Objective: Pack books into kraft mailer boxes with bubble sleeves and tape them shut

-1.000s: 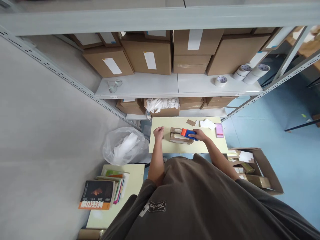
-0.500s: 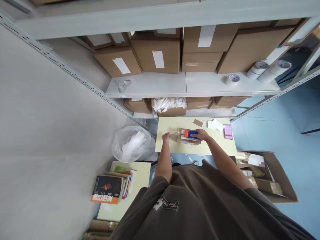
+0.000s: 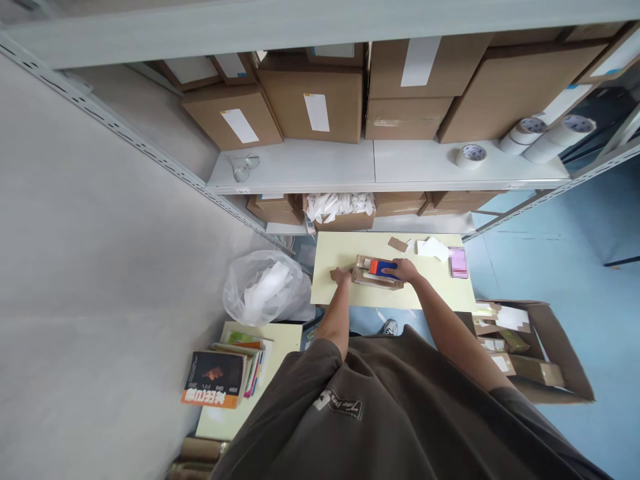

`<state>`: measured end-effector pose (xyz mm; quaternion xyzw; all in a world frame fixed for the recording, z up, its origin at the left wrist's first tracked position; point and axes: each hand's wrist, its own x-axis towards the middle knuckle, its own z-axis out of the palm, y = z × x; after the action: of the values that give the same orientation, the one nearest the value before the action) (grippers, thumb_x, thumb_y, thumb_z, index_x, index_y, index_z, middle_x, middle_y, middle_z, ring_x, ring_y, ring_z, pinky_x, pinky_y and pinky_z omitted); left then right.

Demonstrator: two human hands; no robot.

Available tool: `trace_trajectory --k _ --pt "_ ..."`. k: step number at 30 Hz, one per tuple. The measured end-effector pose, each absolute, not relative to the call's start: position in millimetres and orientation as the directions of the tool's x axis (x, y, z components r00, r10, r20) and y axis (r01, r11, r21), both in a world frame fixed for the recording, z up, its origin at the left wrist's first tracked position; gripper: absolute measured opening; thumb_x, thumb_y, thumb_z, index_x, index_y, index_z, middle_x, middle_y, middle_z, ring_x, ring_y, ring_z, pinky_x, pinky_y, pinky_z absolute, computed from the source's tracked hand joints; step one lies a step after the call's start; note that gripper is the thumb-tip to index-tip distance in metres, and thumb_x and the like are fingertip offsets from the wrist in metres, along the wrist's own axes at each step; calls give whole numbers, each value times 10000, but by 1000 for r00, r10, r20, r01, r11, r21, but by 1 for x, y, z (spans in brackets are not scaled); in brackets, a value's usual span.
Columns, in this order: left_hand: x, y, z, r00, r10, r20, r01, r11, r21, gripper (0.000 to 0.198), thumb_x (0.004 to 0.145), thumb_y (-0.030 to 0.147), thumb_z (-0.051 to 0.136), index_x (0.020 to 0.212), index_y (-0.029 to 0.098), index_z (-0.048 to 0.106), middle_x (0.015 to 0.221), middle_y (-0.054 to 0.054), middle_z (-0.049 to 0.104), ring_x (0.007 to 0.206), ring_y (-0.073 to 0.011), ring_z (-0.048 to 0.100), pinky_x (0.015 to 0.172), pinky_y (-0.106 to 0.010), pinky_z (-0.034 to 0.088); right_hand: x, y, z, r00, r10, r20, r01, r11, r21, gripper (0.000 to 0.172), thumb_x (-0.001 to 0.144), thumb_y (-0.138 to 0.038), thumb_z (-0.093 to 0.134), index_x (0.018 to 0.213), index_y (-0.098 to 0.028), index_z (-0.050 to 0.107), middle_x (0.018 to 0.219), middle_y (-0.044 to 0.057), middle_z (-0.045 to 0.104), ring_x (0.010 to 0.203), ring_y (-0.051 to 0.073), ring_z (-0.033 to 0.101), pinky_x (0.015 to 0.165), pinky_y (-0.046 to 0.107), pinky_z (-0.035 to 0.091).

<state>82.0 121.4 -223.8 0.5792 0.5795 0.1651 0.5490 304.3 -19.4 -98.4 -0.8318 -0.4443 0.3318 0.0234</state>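
On the pale yellow table (image 3: 330,247) lies a small brown cardboard box (image 3: 364,277) with whitish patches on its top and near side. My right hand (image 3: 404,270) is closed around a blue and orange tape dispenser (image 3: 380,268), which rests over the top of the box. At the box's left end is my left hand (image 3: 343,276), its fingers spread and touching that end. A small brown bit shows beside its left edge; I cannot tell what it is.
A cardboard scrap (image 3: 398,245), white papers (image 3: 433,249) and a pink stack (image 3: 458,262) lie on the table's right. Shelves with boxes (image 3: 310,100) and tape rolls (image 3: 471,157) rise behind. A plastic bag (image 3: 240,287) and books (image 3: 215,377) stand left, an open carton (image 3: 560,347) right.
My left hand has moved right, from beyond the box with a thin strip stretched to it, up against the box's left end. My right hand and the dispenser have hardly moved.
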Motion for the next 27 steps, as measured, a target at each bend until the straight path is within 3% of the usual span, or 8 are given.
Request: trace_trajectory --k 4,8,13,17,23,27 --pt "86 116 -210 316 833 -454 572 215 792 329 1084 437 556 1238 205 731 1213 -144 803 1226 -305 727 1065 -407 531 302 -12 -93 377 740 -557 734 -605 -307 578 933 -747 694 1089 -198 788 1109 115 813 1006 261 745 725 275 446" --pt "106 101 -203 401 783 -476 732 39 680 455 1139 457 394 1367 201 692 1321 -162 778 1249 -298 724 1048 -392 534 303 -8 -89 368 727 -579 735 -610 -298 623 916 -760 711 1157 -191 797 1158 142 812 1052 281 754 741 281 473" --pt "134 75 -201 450 732 -511 802 -80 591 508 1151 472 315 1399 193 660 1270 -189 786 1185 -327 747 980 -412 545 325 -30 -85 377 690 -618 715 -641 -280 711 849 -805 756 1171 -173 803 1154 157 813 1009 289 762 735 291 494" --pt "151 57 -203 465 747 -475 815 -152 559 515 1156 461 285 1381 195 664 1274 -193 780 1189 -329 743 978 -405 537 371 -93 -81 440 655 -614 685 -687 -242 644 864 -781 753 1104 -186 806 1083 140 817 963 280 756 701 285 471" --pt "154 58 -208 481 760 -438 800 -176 574 503 1146 459 303 1318 207 703 1236 -182 785 1188 -348 731 972 -421 549 443 -210 -70 569 526 -632 576 -804 -151 501 890 -676 763 997 -188 795 1017 126 807 901 262 738 668 279 446" --pt "143 74 -213 496 767 -406 767 -168 619 521 1141 488 297 1242 219 732 1213 -170 789 1190 -345 721 988 -420 550 444 -222 -60 592 489 -641 535 -833 -141 570 837 -749 760 955 -192 796 979 115 797 881 260 717 665 288 438"
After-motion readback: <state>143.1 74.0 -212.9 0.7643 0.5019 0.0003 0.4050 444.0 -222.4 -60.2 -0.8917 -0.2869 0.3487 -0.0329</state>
